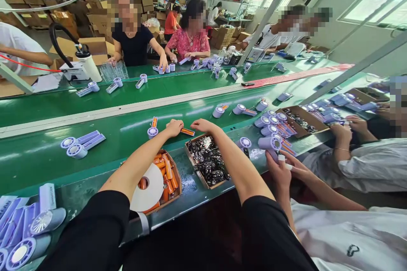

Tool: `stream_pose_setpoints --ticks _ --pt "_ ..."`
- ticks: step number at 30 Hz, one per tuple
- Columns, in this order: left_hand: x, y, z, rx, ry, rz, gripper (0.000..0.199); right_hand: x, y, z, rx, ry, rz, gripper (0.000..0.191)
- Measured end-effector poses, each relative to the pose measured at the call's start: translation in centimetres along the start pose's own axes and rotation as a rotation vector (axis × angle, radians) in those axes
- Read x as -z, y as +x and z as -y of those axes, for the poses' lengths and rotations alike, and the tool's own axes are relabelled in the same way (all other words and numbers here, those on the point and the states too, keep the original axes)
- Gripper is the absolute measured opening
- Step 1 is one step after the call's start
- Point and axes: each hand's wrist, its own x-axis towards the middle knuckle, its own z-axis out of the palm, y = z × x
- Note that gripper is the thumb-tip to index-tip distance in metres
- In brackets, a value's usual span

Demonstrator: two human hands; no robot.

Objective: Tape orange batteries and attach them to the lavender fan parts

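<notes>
Over the green belt, my left hand (174, 128) is closed round the head end of a small handheld fan, mostly hidden by the fingers. The fan's handle (188, 132) points right, with an orange cell showing in it. My right hand (202, 125) hovers by the handle's tip, fingers bent and together; whether they pinch anything is too small to see. Another purple fan (152, 132) with an orange cell lies left of my left hand. Beneath my arms are a carton of orange cells (170, 175), partly covered by a white roll (154, 190), and a carton of small black circuit boards (208, 161).
Two fans (78, 147) lie on the belt at left, with a pile of fans (34, 224) at lower left. At right, a co-worker's hands (282, 167) hold a fan beside more stacked fans (270, 123). Other people sit across the belt (133, 101).
</notes>
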Motion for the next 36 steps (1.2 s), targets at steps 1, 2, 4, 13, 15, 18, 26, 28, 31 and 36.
stream_pose_setpoints --ticks 1,2,4,13,15,18,26,28,31,36 --pt "0.1 0.0 -0.2 0.001 0.005 -0.006 0.027 0.4 -0.5 -0.1 -0.011 0.006 -0.028 0.032" --pt "0.4 0.1 -0.5 0.007 0.008 -0.011 0.027 0.9 -1.0 0.1 -0.022 0.008 -0.056 0.032" --pt "1.1 0.2 -1.2 0.033 0.012 -0.017 0.031 1.8 -2.3 1.0 -0.029 0.016 -0.109 0.031" --pt "6.8 -15.8 -1.2 -0.397 -0.022 0.064 0.048 -3.5 -20.4 9.8 0.358 0.481 -0.335 0.027" --pt "8.1 -23.1 0.6 -0.546 0.013 0.216 0.044 -7.3 -24.2 10.9 0.381 0.589 -0.233 0.032" --pt "8.9 -32.0 4.0 -0.55 0.201 0.188 0.071 -12.3 -26.1 12.2 0.278 0.651 -0.293 0.03" --pt "5.9 -36.8 7.3 -0.333 0.292 -0.046 0.065 -12.7 -18.2 17.7 -0.178 0.08 -0.17 0.045" --pt "5.3 -37.0 6.8 -0.34 0.251 -0.134 0.065 -11.9 -16.3 18.3 -0.233 0.017 -0.104 0.043" --pt "4.7 -38.3 6.6 -0.313 0.213 -0.309 0.069 -11.4 -15.7 17.9 -0.155 0.388 -0.198 0.036" --pt "3.5 -40.3 6.5 -0.301 0.231 -0.516 0.062 -11.7 -18.8 18.0 0.13 1.404 -0.425 0.049"
